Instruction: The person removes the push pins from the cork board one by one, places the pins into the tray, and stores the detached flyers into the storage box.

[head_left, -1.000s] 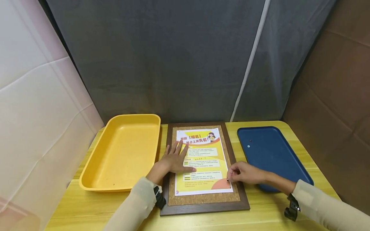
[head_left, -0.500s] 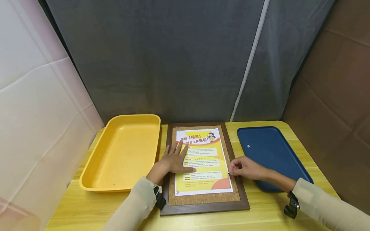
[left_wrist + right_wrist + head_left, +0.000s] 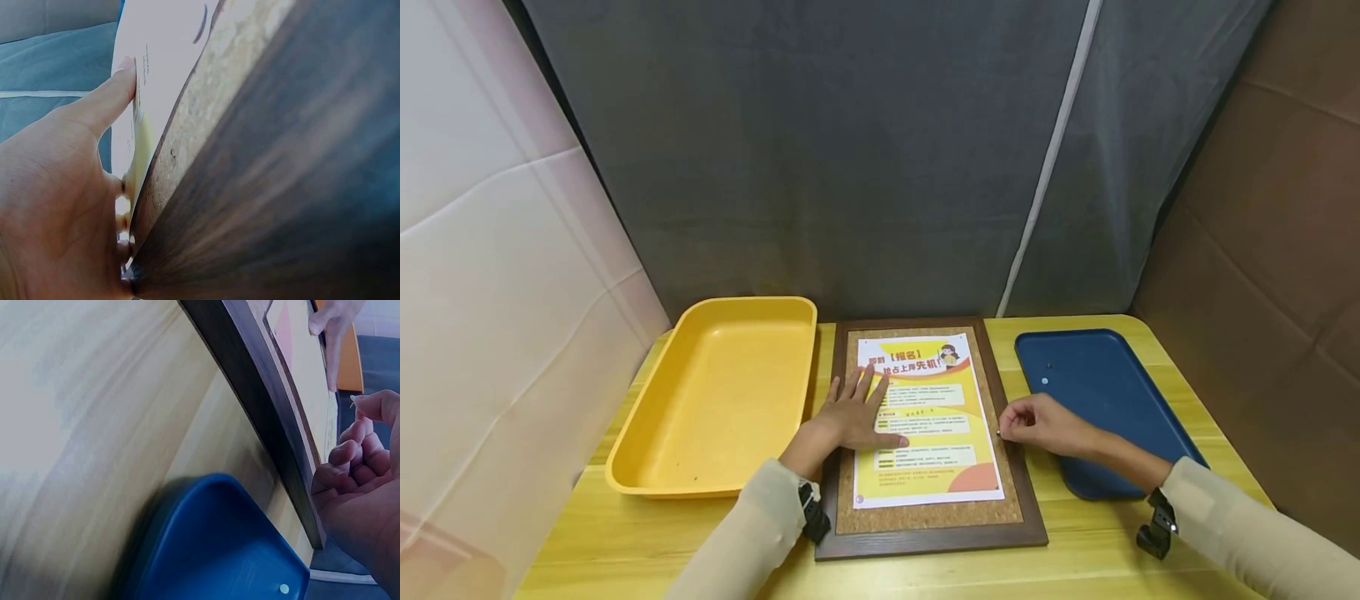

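Pressing poster [image 3: 936, 421] w/ L hand [image 3: 850, 421], fingers spread, lower ctr; seeing poster's long axis approx vert., heading up-frame; pinching pin [image 3: 353, 399] w/ R hand [image 3: 1039, 424], lower ctr-right.

I see a yellow poster [image 3: 937, 421] with orange-red swirls, white text panels and a peach corner patch, over speckled tan cork [image 3: 928, 518] in a dark brown frame [image 3: 932, 543]. My feed shows a pale thumbtack [image 3: 353, 397], yellow and navy trays [image 3: 722, 392] [image 3: 1112, 392], streaked yellowish worktop [image 3: 625, 542], grey curtain [image 3: 820, 167], cream sleeves [image 3: 737, 533].
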Tool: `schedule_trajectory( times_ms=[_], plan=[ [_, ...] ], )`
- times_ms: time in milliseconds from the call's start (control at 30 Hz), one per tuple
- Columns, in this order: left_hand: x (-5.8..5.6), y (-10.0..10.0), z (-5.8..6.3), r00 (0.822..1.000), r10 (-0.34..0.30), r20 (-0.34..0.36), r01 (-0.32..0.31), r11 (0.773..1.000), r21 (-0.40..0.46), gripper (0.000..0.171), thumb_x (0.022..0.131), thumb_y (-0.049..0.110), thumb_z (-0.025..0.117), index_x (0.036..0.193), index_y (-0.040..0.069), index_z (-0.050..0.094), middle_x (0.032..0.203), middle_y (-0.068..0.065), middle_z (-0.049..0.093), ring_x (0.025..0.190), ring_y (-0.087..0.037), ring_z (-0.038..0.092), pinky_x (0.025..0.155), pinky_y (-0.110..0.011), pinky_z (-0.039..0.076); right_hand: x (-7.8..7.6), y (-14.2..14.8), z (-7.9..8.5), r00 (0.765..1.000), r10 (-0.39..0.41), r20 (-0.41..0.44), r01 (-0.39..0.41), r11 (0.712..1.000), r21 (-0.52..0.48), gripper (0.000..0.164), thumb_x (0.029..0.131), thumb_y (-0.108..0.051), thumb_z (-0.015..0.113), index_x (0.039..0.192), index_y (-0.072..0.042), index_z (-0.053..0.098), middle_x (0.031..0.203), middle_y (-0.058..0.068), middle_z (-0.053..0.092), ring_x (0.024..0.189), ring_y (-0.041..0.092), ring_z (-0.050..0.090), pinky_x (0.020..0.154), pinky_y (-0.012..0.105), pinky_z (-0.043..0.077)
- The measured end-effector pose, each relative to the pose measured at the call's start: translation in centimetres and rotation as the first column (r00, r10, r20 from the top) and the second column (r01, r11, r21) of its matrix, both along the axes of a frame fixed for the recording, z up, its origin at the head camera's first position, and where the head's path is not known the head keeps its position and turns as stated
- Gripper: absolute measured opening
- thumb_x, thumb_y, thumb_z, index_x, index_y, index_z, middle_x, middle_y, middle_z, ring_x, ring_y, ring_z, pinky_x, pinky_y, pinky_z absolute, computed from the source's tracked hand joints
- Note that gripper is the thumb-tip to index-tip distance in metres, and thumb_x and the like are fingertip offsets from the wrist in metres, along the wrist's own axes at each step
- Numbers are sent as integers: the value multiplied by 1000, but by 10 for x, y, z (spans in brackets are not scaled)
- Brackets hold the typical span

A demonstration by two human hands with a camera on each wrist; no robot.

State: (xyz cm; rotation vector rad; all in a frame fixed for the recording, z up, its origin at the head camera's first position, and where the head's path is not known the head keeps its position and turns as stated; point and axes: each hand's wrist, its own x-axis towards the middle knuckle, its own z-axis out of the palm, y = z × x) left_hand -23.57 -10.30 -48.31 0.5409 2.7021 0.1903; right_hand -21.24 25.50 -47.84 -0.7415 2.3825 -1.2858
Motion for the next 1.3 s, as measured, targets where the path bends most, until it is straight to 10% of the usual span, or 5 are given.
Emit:
schedule_trajectory(
  times_ms=[1300],
  plan=[
    [3, 2, 2, 1000, 2, -16, -2, 1000, -2, 116, 91, 79, 59, 172, 16, 6, 178, -14, -6, 164, -37, -5, 129, -62, -1, -34, 71, 2, 945, -290, -149, 305, 948, 92, 14, 102, -13, 71, 97, 0, 75, 99, 7, 73, 86, 12, 63, 77, 24, 53]
  ],
)
